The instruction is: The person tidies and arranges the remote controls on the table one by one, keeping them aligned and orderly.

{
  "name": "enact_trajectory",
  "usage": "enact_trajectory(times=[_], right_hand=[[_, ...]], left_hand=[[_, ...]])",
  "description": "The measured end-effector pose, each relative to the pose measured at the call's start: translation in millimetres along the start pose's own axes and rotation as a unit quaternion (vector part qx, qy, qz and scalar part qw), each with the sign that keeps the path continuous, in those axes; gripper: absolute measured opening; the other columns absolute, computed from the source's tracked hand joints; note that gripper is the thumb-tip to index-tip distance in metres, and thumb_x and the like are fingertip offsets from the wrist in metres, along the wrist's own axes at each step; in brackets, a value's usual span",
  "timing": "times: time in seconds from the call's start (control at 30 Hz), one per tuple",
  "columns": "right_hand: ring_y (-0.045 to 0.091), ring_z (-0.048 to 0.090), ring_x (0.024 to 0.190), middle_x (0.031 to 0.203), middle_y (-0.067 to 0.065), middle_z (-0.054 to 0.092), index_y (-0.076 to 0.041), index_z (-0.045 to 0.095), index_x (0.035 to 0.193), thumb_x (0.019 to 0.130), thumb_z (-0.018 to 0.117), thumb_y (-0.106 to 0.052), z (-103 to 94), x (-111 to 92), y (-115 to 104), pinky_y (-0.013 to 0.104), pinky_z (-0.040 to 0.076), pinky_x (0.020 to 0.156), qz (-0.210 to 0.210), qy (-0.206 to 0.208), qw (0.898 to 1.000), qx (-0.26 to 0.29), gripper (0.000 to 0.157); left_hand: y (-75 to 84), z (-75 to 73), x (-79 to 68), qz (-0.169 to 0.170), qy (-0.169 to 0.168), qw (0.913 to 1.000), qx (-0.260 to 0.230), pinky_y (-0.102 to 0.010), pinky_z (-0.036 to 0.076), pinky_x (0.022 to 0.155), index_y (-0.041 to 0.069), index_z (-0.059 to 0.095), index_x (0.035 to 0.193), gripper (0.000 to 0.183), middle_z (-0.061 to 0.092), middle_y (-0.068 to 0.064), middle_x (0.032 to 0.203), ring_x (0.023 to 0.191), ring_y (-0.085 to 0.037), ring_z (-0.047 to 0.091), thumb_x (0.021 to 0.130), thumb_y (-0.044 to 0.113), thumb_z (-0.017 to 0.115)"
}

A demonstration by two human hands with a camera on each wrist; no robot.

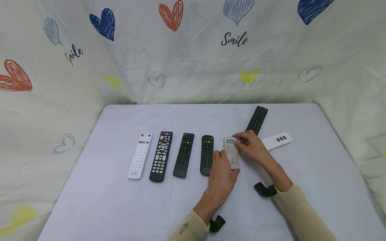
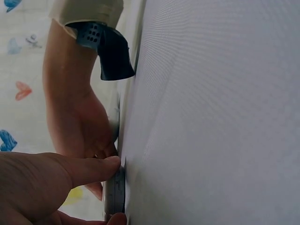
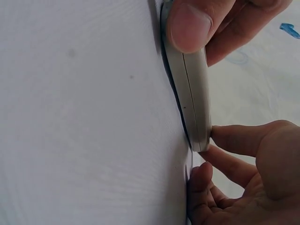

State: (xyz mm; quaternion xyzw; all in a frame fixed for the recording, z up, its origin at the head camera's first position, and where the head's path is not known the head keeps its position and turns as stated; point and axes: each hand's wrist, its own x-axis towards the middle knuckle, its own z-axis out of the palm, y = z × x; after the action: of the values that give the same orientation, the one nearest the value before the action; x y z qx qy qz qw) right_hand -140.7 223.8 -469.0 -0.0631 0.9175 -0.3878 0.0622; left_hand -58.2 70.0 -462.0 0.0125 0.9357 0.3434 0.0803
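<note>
A light grey air-conditioner remote (image 1: 231,154) with a small display lies on the white table, at the right end of a row of remotes. My left hand (image 1: 221,172) holds its near end, with the thumb at the right edge and fingers at the left. My right hand (image 1: 252,146) pinches its far end. In the left wrist view, the left thumb (image 2: 101,169) is against the dark end of the remote (image 2: 119,192). The right wrist view shows the remote's side (image 3: 192,98) close to the cloth, with the right thumb (image 3: 190,28) on it.
Left of it stand a black remote (image 1: 206,152), another black one (image 1: 183,155), a longer black one (image 1: 161,156) and a white one (image 1: 140,156). Beyond my right hand lie a slanted black remote (image 1: 257,119) and a white remote (image 1: 277,141). A printed curtain (image 1: 193,67) hangs behind.
</note>
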Motion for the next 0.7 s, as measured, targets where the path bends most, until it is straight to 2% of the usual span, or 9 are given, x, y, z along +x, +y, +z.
enact_trajectory(times=[0.43,0.7], right_hand=[[0.030,0.059,0.100,0.112,0.020,0.053,-0.004,0.069,0.132,0.100,0.069,-0.014,-3.0,1.6,6.0,0.031,0.047,0.078,-0.002,-0.005,1.000,-0.009,0.033],[0.030,0.059,0.098,0.109,0.020,0.053,-0.003,0.070,0.132,0.100,0.068,-0.013,-2.4,1.9,5.1,0.031,0.046,0.077,-0.007,-0.002,1.000,-0.011,0.034]], left_hand=[[-0.6,0.7,-0.3,-0.002,-0.002,1.0000,-0.008,-0.026,0.056,0.089,0.003,0.043,0.148,0.078,0.049,-0.009,0.129,0.105,-0.014,0.051,0.089,0.029,0.085],[-1.0,1.1,0.5,0.000,0.002,0.9999,-0.011,-0.030,0.056,0.092,0.001,0.042,0.149,0.078,0.048,-0.011,0.129,0.107,-0.016,0.052,0.089,0.028,0.085]])
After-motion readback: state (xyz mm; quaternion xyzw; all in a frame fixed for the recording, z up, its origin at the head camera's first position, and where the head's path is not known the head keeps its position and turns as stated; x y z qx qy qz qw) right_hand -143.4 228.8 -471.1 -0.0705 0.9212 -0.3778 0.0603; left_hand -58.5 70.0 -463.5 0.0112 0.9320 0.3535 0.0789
